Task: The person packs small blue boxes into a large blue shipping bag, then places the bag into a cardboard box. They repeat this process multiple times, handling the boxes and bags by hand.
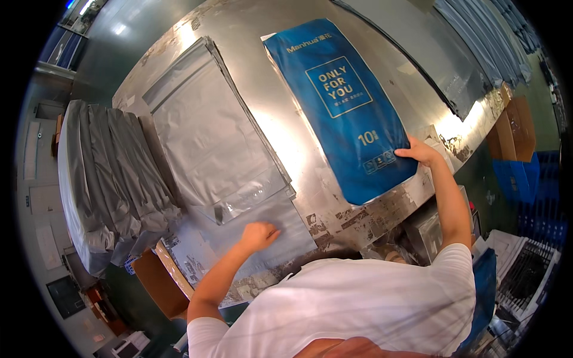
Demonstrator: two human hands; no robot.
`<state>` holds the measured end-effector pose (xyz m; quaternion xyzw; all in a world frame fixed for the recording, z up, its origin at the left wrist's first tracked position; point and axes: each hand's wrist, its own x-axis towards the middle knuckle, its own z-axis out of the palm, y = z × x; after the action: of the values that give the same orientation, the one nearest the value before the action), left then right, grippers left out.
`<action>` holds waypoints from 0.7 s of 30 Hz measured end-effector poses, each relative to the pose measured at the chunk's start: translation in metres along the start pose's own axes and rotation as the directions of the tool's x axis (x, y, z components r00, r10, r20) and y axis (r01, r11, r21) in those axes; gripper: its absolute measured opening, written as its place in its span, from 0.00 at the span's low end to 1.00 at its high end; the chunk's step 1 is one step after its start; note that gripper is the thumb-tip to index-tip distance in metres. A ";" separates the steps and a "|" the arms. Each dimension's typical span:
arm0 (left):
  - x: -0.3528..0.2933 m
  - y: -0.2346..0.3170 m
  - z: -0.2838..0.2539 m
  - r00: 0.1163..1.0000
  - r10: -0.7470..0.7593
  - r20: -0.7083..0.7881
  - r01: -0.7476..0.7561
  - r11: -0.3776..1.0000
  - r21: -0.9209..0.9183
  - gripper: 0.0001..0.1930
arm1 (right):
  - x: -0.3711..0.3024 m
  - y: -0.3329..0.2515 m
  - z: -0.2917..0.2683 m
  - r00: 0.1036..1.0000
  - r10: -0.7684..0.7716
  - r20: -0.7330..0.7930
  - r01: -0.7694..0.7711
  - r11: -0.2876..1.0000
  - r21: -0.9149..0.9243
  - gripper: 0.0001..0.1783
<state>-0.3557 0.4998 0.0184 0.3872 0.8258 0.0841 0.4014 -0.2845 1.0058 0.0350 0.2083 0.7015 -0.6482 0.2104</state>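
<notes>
Nearest to us, our left hand (258, 234) rests on a grey plastic bag (280, 230) lying flat at the near edge of the worn metal tabletop (286, 128); its grip is curled loosely into a fist, knuckles up, and we cannot tell whether anything is pinched beneath it. Just beyond that bag lies a stack of silvery grey bags (209, 128), its near corner overlapping the flat one. To our right, our right hand (421, 152) is pressed together on the near right corner of a blue printed package (343, 107), fingers on top of its edge. The package lies flat, running away from us across the middle of the tabletop. Off the left edge hangs a draped pile of grey bags (104, 179). Farthest away, more grey sheets (418, 53) lie along the far right.
</notes>
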 end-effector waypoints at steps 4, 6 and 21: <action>0.080 0.031 0.028 0.914 -0.154 -0.376 -0.176 0.684 -0.708 0.18 | 0.002 0.060 0.021 0.973 -0.135 -0.186 0.180 0.951 0.252 0.33; 0.119 0.048 0.042 0.824 -0.134 -0.550 -0.309 0.708 -0.635 0.22 | 0.011 0.088 0.048 0.927 -0.154 -0.341 0.306 0.838 0.453 0.30; 0.012 0.097 -0.102 0.715 -0.013 -0.699 -0.676 0.244 -0.695 0.39 | -0.079 -0.084 0.154 0.669 -0.621 -0.409 0.704 0.706 0.079 0.43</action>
<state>-0.3795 0.5926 0.1223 0.2153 0.5868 0.7410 0.2454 -0.2630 0.8444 0.1379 0.0727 0.6744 -0.7082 -0.1959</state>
